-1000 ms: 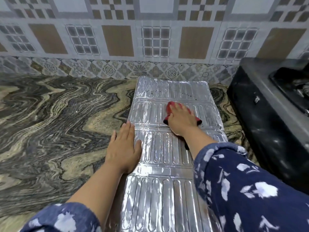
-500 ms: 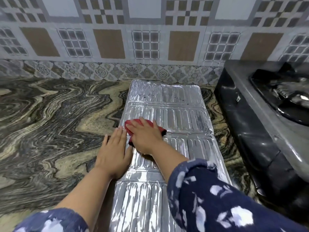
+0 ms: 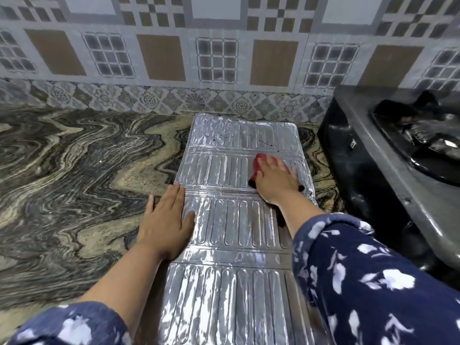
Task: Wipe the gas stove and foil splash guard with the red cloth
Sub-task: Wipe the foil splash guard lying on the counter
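Note:
The silver ribbed foil splash guard [image 3: 231, 220] lies flat on the marbled counter, running from the wall toward me. My right hand [image 3: 276, 181] presses the red cloth [image 3: 258, 164] onto the guard's second panel, near its right edge; only the cloth's far-left part shows past my fingers. My left hand [image 3: 165, 220] lies flat with fingers together on the guard's left edge, half on the counter, holding nothing. The black gas stove [image 3: 388, 180] stands at the right, its burner grate at the frame's edge.
The dark swirled stone counter [image 3: 74, 183] spreads out to the left. A patterned tile wall [image 3: 219, 58] rises right behind the guard's far end. A narrow strip of counter separates the guard from the stove's side.
My right hand has slid the red cloth from the guard's left side across to its right side on the same panel. My left hand has stayed on the left edge.

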### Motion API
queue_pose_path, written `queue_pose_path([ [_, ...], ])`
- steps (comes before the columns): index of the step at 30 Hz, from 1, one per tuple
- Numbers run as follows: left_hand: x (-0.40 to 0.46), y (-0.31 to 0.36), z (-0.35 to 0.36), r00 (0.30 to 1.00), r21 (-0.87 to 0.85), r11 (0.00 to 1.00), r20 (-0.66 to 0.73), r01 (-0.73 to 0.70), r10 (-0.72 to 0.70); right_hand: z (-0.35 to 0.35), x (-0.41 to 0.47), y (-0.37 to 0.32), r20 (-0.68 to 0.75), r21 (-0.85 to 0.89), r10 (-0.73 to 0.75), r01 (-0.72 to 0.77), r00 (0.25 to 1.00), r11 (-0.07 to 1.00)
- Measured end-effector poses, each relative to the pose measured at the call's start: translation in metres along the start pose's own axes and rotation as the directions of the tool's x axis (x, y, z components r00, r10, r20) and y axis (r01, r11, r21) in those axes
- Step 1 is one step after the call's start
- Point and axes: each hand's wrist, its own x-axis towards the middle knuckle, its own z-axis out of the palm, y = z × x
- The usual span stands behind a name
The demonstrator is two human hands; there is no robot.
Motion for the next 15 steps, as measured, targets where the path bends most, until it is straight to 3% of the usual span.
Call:
queue_pose_path([
  [3, 0.000, 0.000, -0.003, 0.999, 0.003, 1.000, 0.041, -0.003, 0.003, 0.000, -0.015, 0.019, -0.024, 0.026, 0.058, -0.057, 0.998, 0.998],
  [6, 0.011, 0.005, -0.018, 0.989, -0.069, 0.995, 0.133, 0.074, -0.064, 0.003, -0.027, 0.022, -0.043, 0.013, 0.053, -0.052, 0.998, 0.999],
  [8, 0.024, 0.011, -0.029, 0.988, -0.048, 0.993, 0.120, 0.107, -0.101, 0.002, -0.029, 0.020, -0.095, -0.028, 0.029, -0.032, 0.995, 0.999],
  [11, 0.051, 0.023, -0.031, 0.997, -0.053, 0.996, 0.040, 0.067, -0.065, -0.002, -0.033, 0.021, -0.153, -0.026, -0.022, 0.019, 0.988, 0.999],
  [15, 0.087, 0.039, -0.019, 0.995, -0.043, 0.999, 0.095, 0.008, -0.004, -0.003, -0.038, 0.029, -0.106, 0.047, -0.078, 0.083, 0.991, 0.995],
])
